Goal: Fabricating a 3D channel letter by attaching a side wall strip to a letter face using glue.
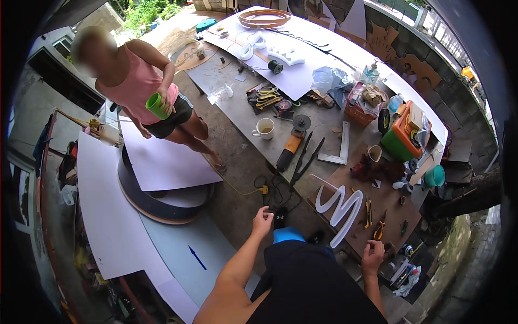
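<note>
My left hand (263,222) hangs in the air in front of me, off the bench's near edge. Its fingers are loosely bent and apart, with nothing visible in them. Over the near right part of the bench is my right hand (373,256), fingers half curled, holding nothing I can see. Just beyond it lie orange-handled pliers (380,230). A white wavy letter-like shape (345,214) rests on the brown board (353,181), between my two hands. Yellow-and-black cutters (368,213) lie right of that shape, and a small green-handled tool (404,227) farther right.
An orange angle grinder (293,143), black snips (307,162), a metal square (339,148) and a mug (264,129) sit on the bench. Beyond are an orange-green toolbox (404,135) and white sheet (318,59). At left, a person (141,81) holds a green cup (156,106).
</note>
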`<state>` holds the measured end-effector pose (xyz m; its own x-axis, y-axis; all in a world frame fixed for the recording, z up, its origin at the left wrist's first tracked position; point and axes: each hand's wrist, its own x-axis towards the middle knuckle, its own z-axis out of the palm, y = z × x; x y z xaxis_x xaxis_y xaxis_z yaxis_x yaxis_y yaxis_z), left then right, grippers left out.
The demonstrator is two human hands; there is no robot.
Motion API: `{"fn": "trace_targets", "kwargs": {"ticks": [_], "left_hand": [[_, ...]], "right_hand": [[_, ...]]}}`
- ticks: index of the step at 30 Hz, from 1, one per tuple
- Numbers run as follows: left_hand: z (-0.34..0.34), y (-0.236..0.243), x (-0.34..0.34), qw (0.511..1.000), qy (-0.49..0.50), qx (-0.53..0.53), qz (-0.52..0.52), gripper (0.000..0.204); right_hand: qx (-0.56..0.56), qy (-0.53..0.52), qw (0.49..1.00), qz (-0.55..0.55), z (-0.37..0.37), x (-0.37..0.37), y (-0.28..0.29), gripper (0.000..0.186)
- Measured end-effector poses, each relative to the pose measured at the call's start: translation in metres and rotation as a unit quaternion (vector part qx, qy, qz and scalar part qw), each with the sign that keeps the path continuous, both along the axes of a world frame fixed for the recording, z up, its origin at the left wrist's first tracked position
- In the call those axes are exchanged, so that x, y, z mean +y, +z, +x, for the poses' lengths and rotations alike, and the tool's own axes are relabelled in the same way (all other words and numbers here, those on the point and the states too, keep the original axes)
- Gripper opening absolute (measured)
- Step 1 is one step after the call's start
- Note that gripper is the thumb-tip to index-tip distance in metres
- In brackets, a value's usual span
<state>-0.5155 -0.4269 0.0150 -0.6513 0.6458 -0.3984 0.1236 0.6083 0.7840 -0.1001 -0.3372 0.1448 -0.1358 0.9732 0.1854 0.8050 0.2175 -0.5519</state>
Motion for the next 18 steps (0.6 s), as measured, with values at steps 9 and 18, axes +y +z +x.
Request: {"fn": "trace_targets", "kwargs": {"ticks": [9, 18], "left_hand": [[-0.097, -0.008, 0.141, 0.988, 0.016, 0.007, 0.152, 0.071], [-0.116, -0.01, 0.193, 0.983, 0.029, 0.078, 0.161, 0.086]], "right_hand": [[0.052, 0.05, 0.968, -0.242, -0.068, -0.063, 0.001, 0.012], [0.034, -0.089, 0.918, -0.386, -0.096, -0.076, 0.003, 0.018]]}}
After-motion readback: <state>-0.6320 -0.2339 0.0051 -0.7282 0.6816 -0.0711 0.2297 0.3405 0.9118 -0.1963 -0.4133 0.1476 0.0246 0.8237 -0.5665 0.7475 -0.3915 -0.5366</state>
